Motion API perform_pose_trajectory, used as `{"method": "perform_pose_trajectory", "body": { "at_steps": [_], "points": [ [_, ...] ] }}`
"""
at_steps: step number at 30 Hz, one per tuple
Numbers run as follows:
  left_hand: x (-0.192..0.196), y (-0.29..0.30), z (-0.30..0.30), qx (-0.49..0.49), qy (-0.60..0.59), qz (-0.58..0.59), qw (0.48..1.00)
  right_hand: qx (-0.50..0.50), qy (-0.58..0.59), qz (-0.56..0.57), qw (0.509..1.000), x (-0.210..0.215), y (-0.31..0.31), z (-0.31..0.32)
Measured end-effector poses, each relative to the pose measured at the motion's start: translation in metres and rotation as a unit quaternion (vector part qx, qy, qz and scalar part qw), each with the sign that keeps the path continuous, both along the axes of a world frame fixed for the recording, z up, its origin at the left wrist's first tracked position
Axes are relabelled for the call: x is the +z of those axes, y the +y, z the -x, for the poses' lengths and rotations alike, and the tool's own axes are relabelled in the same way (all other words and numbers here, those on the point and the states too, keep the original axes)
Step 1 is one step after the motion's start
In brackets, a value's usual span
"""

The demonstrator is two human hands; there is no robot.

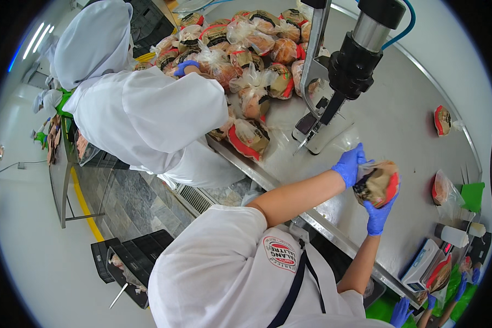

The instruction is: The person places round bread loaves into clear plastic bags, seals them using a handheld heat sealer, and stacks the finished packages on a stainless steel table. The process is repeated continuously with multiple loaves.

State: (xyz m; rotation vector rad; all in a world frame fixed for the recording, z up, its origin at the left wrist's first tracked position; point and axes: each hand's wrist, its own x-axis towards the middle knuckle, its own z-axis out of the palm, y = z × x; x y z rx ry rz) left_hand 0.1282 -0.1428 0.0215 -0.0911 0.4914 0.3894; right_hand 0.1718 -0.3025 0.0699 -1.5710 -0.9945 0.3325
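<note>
Between my two blue-gloved hands is a plastic bag of meat [378, 186], printed in tan, black and red and slightly blurred. My left hand [350, 165] is closed at its upper left end, with the fingertips partly hidden. Cupped around its lower right side, my right hand [379, 215] grips the bag from below. Just up and left of my left hand stands a bag-closing machine [350, 71] with a black and metal cylinder; its lower jaw [310, 127] is over the steel table [399, 117]. The bag is apart from the machine.
Several bagged meats [251, 90] are heaped at the far left, where a co-worker in white [147, 109] reaches in. Single bags [443, 120] lie along the right edge. A scale [422, 265], white bottle [452, 235] and green holder [472, 197] stand right, near other gloved hands [402, 312].
</note>
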Motion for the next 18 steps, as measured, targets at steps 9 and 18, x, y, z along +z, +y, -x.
{"method": "perform_pose_trajectory", "body": {
  "at_steps": [9,18],
  "points": [
    [0.054,0.019,0.003,0.04,-0.007,-0.107,0.993,0.153,0.335,-0.059,0.928,-0.028,-0.026,-0.024],
    [0.063,0.009,0.021,-0.017,0.065,0.017,0.998,0.036,-0.018,-0.057,0.998,0.045,0.017,0.005]
  ]
}}
